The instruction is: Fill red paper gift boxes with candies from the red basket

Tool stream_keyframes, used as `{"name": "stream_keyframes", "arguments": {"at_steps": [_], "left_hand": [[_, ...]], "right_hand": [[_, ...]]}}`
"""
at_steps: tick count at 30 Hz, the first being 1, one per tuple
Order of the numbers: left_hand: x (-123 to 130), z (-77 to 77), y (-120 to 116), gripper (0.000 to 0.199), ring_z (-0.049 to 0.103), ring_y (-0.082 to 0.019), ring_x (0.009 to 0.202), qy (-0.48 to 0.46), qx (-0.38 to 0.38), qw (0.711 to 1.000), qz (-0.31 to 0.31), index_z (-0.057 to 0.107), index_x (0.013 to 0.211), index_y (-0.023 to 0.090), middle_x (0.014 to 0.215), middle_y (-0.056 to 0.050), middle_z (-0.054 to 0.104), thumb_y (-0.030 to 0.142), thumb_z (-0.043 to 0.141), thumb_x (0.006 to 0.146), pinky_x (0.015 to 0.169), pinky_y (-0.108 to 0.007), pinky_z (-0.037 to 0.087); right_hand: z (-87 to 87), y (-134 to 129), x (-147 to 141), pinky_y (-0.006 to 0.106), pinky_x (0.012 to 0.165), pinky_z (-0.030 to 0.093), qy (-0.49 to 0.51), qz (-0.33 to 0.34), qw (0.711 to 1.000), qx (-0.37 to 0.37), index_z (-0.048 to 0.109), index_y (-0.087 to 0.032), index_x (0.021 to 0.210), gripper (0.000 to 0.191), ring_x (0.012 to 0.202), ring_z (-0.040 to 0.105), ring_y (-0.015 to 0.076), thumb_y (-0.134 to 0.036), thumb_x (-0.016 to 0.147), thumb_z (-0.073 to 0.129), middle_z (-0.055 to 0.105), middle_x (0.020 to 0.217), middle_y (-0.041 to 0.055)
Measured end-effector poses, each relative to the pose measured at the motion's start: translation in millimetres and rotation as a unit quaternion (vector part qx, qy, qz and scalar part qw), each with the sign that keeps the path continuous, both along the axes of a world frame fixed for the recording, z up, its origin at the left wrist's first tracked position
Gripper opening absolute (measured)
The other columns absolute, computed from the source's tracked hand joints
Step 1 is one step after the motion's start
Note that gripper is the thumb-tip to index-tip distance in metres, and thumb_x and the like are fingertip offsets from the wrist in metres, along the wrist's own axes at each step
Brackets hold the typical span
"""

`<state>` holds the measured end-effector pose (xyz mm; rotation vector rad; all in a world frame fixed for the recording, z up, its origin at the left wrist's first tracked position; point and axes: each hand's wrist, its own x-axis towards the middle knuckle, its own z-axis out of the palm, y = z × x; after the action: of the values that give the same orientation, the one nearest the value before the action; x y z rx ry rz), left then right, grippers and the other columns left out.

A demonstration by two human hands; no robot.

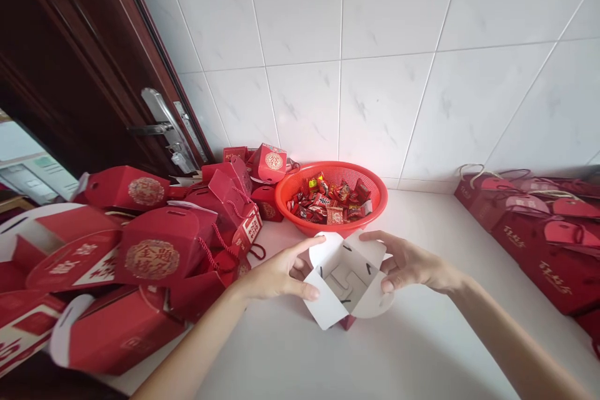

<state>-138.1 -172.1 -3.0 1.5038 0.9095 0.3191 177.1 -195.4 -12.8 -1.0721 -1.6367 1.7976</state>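
Between my two hands stands a gift box (344,287), its top flaps spread outward and its white inside showing with nothing in it. My left hand (287,272) grips the box's left flaps between thumb and fingers. On the other side, my right hand (407,262) pinches the right flaps, thumb on the near one. Just behind the box sits a red plastic basket (379,203) with wrapped candies (335,200) in it. The outside of the box is mostly hidden; a bit of dark red shows at its base.
A heap of red gift boxes (150,256) with cords covers the left side of the white table (300,362). Along the right edge stand red paper bags (520,244) filled with red boxes. A tiled wall (304,106) closes the back; a wooden door (94,62) is at left.
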Motion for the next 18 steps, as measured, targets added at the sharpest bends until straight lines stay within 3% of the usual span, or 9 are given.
{"name": "stream_keyframes", "arguments": {"at_steps": [5,9,14,18], "left_hand": [[1.0,0.7,6.5,0.112,0.068,-0.029,0.106,0.002,0.023,1.0,-0.013,0.023,0.16,0.023,0.11,-0.009,0.073,0.033,0.087,0.068,0.095,-0.042,0.049],[-0.2,5.0,4.7,0.092,0.066,-0.024,0.103,0.004,0.069,0.997,-0.026,0.036,0.154,0.02,0.108,-0.007,0.071,0.039,0.081,0.076,0.09,-0.035,0.048],[3.6,20.7,0.4,0.068,0.057,-0.015,0.07,0.067,0.156,0.985,-0.013,0.056,0.14,0.013,0.073,0.002,0.061,0.053,0.067,0.086,0.067,-0.027,0.044],[8.2,27.9,0.8,0.055,0.051,-0.013,0.062,0.094,0.229,0.969,0.024,0.069,0.124,0.015,0.065,0.004,0.055,0.056,0.061,0.089,0.061,-0.025,0.041]], "right_hand": [[5.3,-0.8,-1.6,0.037,0.078,0.05,-0.035,-0.013,0.999,0.03,0.035,-0.021,0.148,0.106,0.084,0.066,0.0233,-0.046,0.061,0.091,0.065,0.085,0.0016],[16.3,-2.5,-1.7,0.035,0.075,0.049,-0.098,-0.018,0.991,0.086,0.043,-0.02,0.145,0.095,0.081,0.065,0.0231,-0.047,0.066,0.087,0.063,0.077,0.0001],[28.0,1.2,7.2,0.035,0.077,0.05,-0.196,-0.007,0.973,0.119,0.043,-0.021,0.149,0.093,0.087,0.069,0.0257,-0.057,0.073,0.081,0.072,0.09,0.0075],[42.8,8.2,16.5,0.035,0.072,0.053,-0.216,-0.036,0.959,0.182,0.062,-0.021,0.133,0.073,0.081,0.068,0.0217,-0.064,0.076,0.074,0.07,0.115,0.0134]]}}
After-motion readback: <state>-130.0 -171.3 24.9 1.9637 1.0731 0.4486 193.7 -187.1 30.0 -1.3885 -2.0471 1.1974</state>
